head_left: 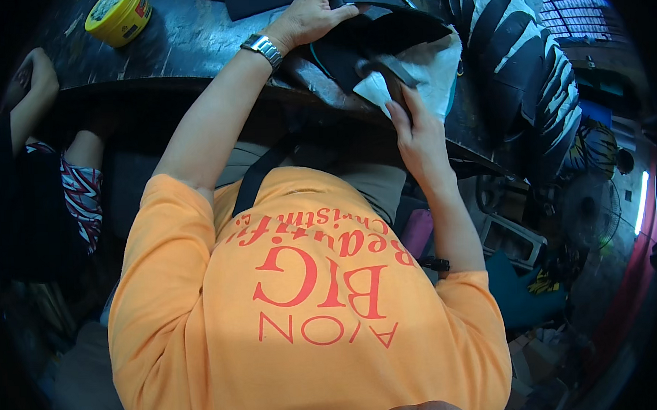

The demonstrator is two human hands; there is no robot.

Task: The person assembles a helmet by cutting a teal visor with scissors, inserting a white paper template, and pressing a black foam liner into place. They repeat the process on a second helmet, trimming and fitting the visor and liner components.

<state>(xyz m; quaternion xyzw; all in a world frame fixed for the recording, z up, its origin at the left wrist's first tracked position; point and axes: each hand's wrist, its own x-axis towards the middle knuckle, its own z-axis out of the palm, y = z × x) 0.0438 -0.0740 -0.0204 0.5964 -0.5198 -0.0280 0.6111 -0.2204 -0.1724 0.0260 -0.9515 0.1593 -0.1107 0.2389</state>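
Observation:
At the far edge of the dark worktable, my left hand, with a metal watch on its wrist, pinches the edge of a black sheet-like piece. This piece has a white underside or lining, spread to the right and toward me. My right hand is closed around the dark handle of a hammer-like tool. The tool's grey head lies over the black and white material. Clear plastic-looking film shows beneath the work, at the table's near edge.
A yellow tub stands at the table's far left. Black and white pieces are stacked in a long row on the right. Another person's hand is at the left edge. A fan stands at the right.

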